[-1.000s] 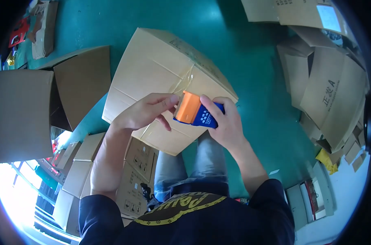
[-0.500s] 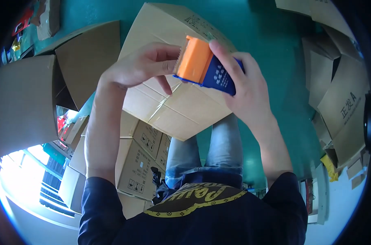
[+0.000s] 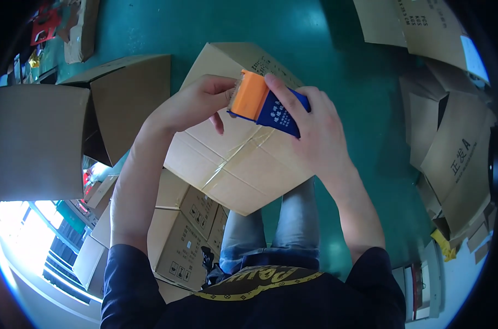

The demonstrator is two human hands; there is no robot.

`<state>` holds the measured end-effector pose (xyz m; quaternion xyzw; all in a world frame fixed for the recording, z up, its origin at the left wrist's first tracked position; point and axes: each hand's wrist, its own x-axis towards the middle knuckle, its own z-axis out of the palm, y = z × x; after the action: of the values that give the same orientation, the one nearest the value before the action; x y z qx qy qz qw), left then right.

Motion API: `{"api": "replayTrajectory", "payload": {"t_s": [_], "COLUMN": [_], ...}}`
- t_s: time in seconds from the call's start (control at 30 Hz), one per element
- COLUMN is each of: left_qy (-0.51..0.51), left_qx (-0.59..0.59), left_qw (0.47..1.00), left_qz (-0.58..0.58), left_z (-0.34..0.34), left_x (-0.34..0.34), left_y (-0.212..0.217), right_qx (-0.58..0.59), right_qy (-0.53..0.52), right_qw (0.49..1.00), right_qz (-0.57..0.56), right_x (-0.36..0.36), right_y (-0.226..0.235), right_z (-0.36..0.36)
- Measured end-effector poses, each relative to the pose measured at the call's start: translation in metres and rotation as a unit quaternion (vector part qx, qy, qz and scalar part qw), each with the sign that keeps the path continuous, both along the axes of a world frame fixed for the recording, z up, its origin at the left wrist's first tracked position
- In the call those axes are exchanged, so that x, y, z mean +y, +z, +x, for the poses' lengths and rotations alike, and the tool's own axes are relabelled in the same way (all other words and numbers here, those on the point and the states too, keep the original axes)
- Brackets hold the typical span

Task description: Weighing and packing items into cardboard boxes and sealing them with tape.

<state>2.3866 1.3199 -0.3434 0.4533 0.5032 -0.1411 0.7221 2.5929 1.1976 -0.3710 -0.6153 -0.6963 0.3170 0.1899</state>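
Both hands meet on an orange and blue tape dispenser held in the air above a taped-shut cardboard box. My right hand grips the blue body from the right side. My left hand pinches at the orange front end with its fingertips. A strip of clear tape runs across the box's top seam below the dispenser. The box rests in front of my legs on the green floor.
An open cardboard box stands to the left. Closed printed cartons sit by my left leg. Flattened cardboard sheets lie piled on the right and at the top right. Green floor shows between.
Both hands with the dispenser have risen from near the box's edge to above its top, staying together. The view has shifted so the box sits lower and nearer.
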Motion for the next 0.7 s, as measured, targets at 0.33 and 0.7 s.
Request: {"api": "replayTrajectory", "payload": {"t_s": [0.33,0.7], "left_qy": [-0.015,-0.017], "left_qx": [0.105,0.178], "left_qw": [0.987,0.983], "left_qz": [0.123,0.033], "left_z": [-0.021,-0.042], "left_x": [0.045,0.141], "left_y": [-0.013,-0.086], "right_qx": [-0.013,-0.076], "right_qy": [-0.006,-0.068], "right_qw": [0.999,0.964], "right_qz": [0.033,-0.247], "right_x": [0.022,0.013], "right_y": [-0.007,0.006], "right_z": [-0.011,0.008]}}
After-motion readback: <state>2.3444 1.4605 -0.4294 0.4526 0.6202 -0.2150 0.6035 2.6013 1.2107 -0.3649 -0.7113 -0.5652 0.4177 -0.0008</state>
